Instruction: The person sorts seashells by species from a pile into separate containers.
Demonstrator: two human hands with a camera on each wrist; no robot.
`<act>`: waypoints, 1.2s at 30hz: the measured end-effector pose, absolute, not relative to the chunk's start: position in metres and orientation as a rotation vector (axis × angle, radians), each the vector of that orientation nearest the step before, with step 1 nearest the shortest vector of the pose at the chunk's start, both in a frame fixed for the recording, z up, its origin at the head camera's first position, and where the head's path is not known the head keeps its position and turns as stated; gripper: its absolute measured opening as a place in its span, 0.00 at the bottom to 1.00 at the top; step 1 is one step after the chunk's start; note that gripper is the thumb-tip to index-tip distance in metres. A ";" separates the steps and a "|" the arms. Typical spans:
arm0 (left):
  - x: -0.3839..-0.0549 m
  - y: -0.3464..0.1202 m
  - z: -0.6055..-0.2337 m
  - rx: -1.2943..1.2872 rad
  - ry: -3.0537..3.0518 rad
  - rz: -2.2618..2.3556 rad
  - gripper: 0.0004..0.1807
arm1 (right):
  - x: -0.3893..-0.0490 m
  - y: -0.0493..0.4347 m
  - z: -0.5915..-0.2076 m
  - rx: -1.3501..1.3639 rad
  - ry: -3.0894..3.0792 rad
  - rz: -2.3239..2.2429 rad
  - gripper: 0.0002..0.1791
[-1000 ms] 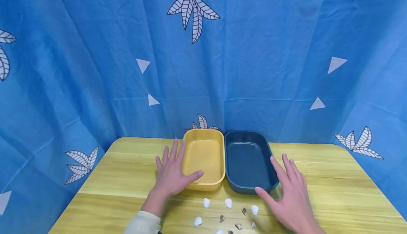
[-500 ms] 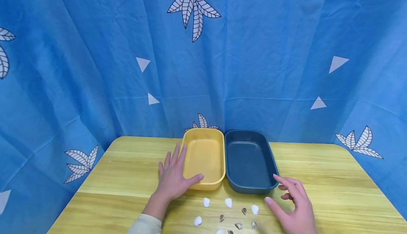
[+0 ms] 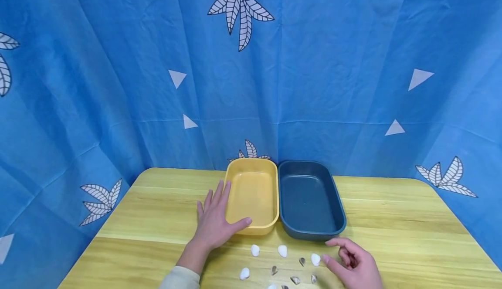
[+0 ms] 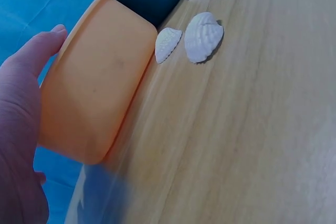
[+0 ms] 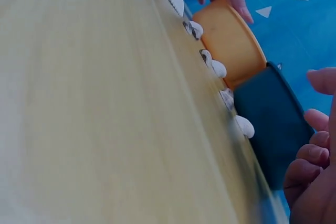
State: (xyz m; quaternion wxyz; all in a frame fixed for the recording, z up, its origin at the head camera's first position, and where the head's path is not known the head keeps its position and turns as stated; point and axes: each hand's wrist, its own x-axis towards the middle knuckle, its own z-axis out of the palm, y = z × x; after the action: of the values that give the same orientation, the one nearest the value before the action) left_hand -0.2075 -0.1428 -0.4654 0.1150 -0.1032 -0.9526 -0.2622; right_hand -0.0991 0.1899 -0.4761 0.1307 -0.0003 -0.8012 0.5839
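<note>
In the head view my left hand (image 3: 215, 224) rests at the left side of a yellow bin (image 3: 229, 210), fingers spread and thumb over the front rim. The left wrist view shows its thumb by the bin's rim. My right hand (image 3: 354, 265) hovers low in front of a dark blue bin (image 3: 313, 235), thumb and forefinger apart, other fingers curled in, holding nothing. Just left of its thumb tip lies a white seashell (image 3: 315, 260). More white seashells (image 3: 255, 250) and small brown seashells (image 3: 295, 280) are scattered on the table.
The two bins stand side by side at the back of the wooden table (image 3: 412, 232). A blue patterned curtain (image 3: 333, 71) hangs right behind the table's far edge. The lowest seashells are cut off at the head view's bottom edge.
My right hand has drawn back from the blue bin's right side toward the white seashell, its fingers going from spread to partly curled. My left hand has barely shifted.
</note>
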 end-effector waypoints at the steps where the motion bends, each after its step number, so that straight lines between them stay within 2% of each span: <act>1: -0.208 -0.143 -0.466 -0.307 -2.790 -0.780 0.63 | -0.099 0.190 -0.478 -0.012 -2.343 1.701 0.15; 8: -0.206 -0.144 -0.470 -0.310 -2.778 -0.919 0.65 | -0.105 0.191 -0.483 -0.102 -2.509 1.748 0.16; 15: -0.208 -0.145 -0.475 -0.299 -2.744 -0.991 0.67 | -0.118 0.203 -0.482 0.046 -2.746 1.688 0.19; 28: -0.208 -0.145 -0.475 -0.309 -2.693 -1.030 0.68 | -0.126 0.211 -0.485 0.191 -2.852 1.662 0.19; 36: -0.209 -0.145 -0.475 -0.304 -2.707 -1.041 0.67 | -0.128 0.205 -0.483 0.096 -2.905 1.585 0.18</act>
State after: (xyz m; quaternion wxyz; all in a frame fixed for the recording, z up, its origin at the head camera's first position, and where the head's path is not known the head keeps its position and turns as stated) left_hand -0.2095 -0.1449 -0.4750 0.1123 -0.1037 -0.9224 -0.3547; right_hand -0.1278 0.2049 -0.4835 -0.0844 0.0290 -0.8744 0.4770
